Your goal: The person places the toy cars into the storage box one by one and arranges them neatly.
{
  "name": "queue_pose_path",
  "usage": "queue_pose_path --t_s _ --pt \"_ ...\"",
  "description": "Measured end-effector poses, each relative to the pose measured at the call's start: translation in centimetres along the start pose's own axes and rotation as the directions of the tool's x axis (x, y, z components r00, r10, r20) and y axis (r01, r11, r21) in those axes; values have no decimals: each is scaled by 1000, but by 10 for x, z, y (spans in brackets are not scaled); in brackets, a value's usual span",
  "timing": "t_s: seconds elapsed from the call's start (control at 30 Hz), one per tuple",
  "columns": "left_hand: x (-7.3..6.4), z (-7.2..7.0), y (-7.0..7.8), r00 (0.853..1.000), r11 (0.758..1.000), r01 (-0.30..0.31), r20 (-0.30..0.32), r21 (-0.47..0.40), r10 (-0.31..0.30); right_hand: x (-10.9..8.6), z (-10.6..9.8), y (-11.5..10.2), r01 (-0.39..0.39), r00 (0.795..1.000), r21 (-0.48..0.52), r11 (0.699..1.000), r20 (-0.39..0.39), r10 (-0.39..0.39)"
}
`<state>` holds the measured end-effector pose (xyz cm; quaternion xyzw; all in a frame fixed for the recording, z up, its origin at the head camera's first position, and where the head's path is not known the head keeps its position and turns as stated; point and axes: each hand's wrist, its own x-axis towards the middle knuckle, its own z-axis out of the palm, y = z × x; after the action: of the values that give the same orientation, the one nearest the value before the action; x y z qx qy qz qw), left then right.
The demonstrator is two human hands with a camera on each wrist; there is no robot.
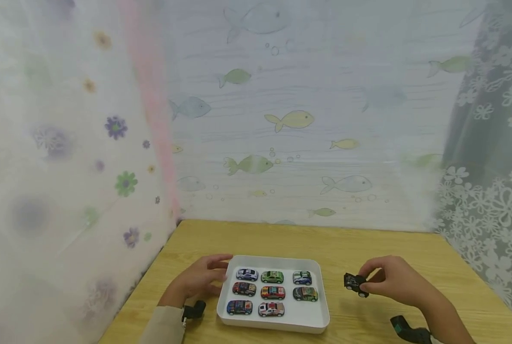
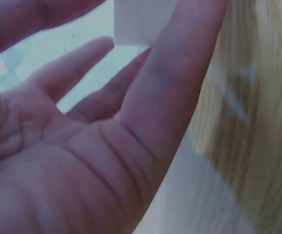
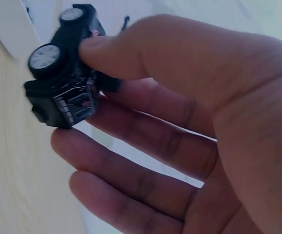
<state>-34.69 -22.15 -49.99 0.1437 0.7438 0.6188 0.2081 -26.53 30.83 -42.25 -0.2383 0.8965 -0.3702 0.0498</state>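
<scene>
My right hand point(image 1: 395, 283) pinches a black toy car point(image 1: 353, 283) between thumb and fingers, above the table to the right of the white tray point(image 1: 304, 316). In the right wrist view the thumb presses on the side of the black toy car, whose grey wheels show; the lower fingers spread loosely beneath. My left hand point(image 1: 201, 278) is at the tray's left wall with fingers loosely extended, the fingertips right at the rim. Small toy cars stand in the tray in three columns, among them a green car point(image 1: 272, 277), a red car point(image 1: 273, 293) and a white car point(image 1: 271, 309).
The tray lies on a wood-grain table point(image 1: 367, 243). Curtains printed with fish point(image 1: 290, 119) and flowers point(image 1: 126, 184) hang behind and to the left. A lace-flower curtain point(image 1: 496, 215) hangs at the right. Each wrist wears a small black camera point(image 1: 194, 309).
</scene>
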Motion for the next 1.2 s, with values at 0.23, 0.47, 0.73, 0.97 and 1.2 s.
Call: queue_pose_path --t_s 0.23,0.47,0.73,0.97,1.2 --pt "-1 -3 -4 999 999 11 37 -47 -10 11 16 -12 60 998 -50 997 -29 -62" --pt "-1 -3 -5 999 997 -1 39 -81 4 21 31 -19 114 987 -168 979 -92 -131" --pt "-3 -4 -7 999 993 13 46 -119 -8 30 52 -21 142 980 -213 967 -110 -168" --pt "-1 -6 -9 999 988 17 45 -151 -10 38 69 -21 134 981 -200 970 -111 -159" --pt "-1 -6 -12 999 986 16 48 -166 -8 44 85 -27 137 982 -192 972 -106 -159"
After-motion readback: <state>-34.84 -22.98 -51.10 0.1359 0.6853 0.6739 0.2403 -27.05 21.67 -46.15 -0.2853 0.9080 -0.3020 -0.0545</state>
